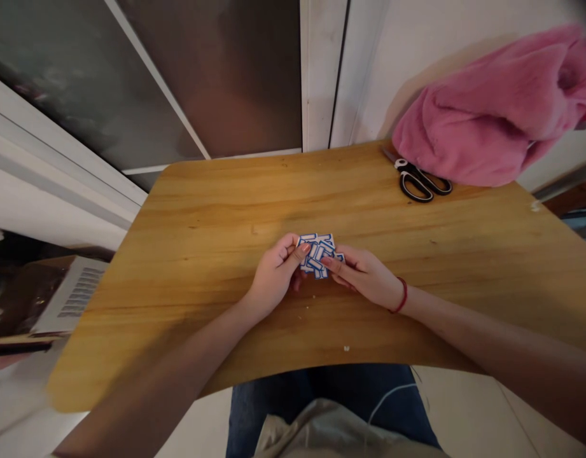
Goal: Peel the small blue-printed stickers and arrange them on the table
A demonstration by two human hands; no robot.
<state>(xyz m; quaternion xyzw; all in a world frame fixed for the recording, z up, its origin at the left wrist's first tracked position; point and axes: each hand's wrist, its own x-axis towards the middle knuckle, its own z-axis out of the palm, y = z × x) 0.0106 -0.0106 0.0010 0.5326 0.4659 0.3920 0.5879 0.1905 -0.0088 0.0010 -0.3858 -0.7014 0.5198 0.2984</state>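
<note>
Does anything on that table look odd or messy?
Pale bits dot the near side of the wooden table, like dropped scraps; the blue-edged pieces held by the left hand and right hand overlap at uneven angles.

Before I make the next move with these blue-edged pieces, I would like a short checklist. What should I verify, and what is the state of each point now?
1. Left hand has hold of the pieces: ok.
2. Right hand has hold of them too: ok, at the opposite side.
3. Pieces lined up evenly: not ok, they overlap at mixed angles.
4. Exact number of pieces: cannot tell, they cover one another.
5. Scissors away from both hands: ok, they lie beside the pink cloth.
6. Table free of scraps: not ok, small white bits lie on it.
</note>
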